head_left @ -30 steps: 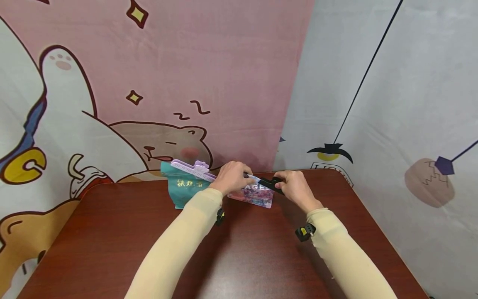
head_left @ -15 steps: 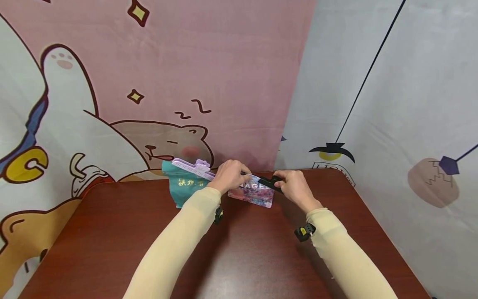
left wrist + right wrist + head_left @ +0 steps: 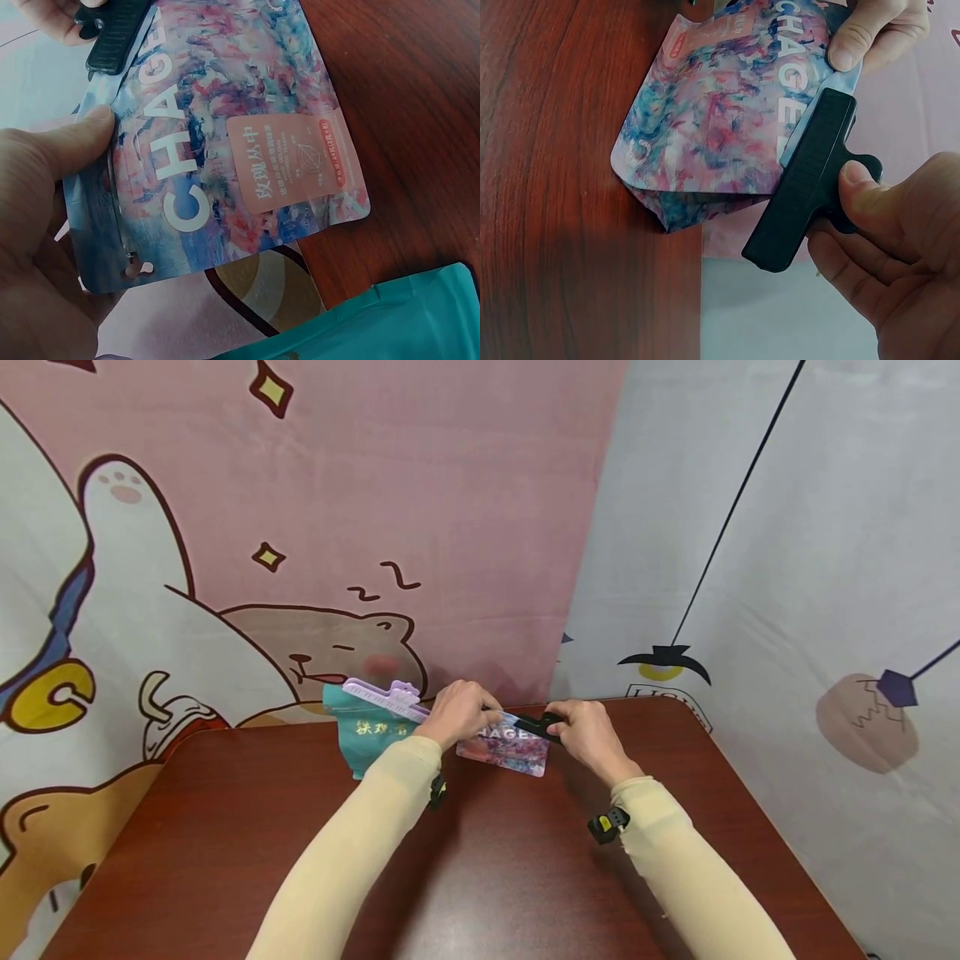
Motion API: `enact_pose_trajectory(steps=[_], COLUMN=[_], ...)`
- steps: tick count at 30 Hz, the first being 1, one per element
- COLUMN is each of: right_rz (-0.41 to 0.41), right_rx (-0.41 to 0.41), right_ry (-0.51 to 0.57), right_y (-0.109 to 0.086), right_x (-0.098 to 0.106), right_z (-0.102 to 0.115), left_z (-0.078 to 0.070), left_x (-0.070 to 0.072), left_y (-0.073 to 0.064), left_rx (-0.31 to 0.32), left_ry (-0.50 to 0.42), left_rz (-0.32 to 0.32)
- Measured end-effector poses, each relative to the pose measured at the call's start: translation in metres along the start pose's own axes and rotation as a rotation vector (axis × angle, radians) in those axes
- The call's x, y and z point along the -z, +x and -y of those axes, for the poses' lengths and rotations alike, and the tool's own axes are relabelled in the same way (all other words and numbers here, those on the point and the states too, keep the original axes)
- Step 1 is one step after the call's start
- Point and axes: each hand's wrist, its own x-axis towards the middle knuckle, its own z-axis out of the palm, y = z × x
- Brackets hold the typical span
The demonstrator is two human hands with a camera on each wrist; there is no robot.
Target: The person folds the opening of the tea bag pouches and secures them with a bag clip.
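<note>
A pink and blue patterned tea pouch (image 3: 510, 755) with white lettering stands near the table's far edge. My left hand (image 3: 459, 714) pinches its top edge, the thumb lying on the front in the left wrist view, where a slit runs along the top strip (image 3: 114, 180). At the pouch's other top corner, my right hand (image 3: 592, 735) pinches the handle of a black sealing clip (image 3: 806, 180) between thumb and fingers. The clip's long bar lies along the top edge, one end sticking out past the pouch's side. My left thumb is close to the bar's other end.
Left of the pouch stands a teal bag (image 3: 367, 743) with gold characters, a lilac clip (image 3: 382, 697) across its top. My left hand covers part of it. The brown table (image 3: 517, 860) ends just behind both bags, against a printed cloth backdrop (image 3: 480, 527).
My left fingers have shifted slightly left along the pouch's top, uncovering more lettering. The black clip has moved a little left with my right hand. The teal bag has stayed in place.
</note>
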Motion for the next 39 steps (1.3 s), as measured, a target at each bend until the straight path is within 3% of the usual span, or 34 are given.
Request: enact_pose_trajectory(steps=[20,27,39], right_rz=[-0.077,-0.059,-0.107], right_rx=[0.06,0.046,0.056], right_ry=[0.02,0.018,0.033], right_y=[0.004,0.003,0.001], right_x=[-0.009,-0.008,-0.011], right_z=[0.01,0.011,0.013], left_z=[-0.001,-0.002,-0.001], left_x=[-0.001,0.0,0.003], left_y=[-0.002,-0.003,-0.002], left_rx=[0.027,0.064,0.033], left_ry=[-0.025,-0.051,-0.091], left_rz=[0.015,0.024,0.017])
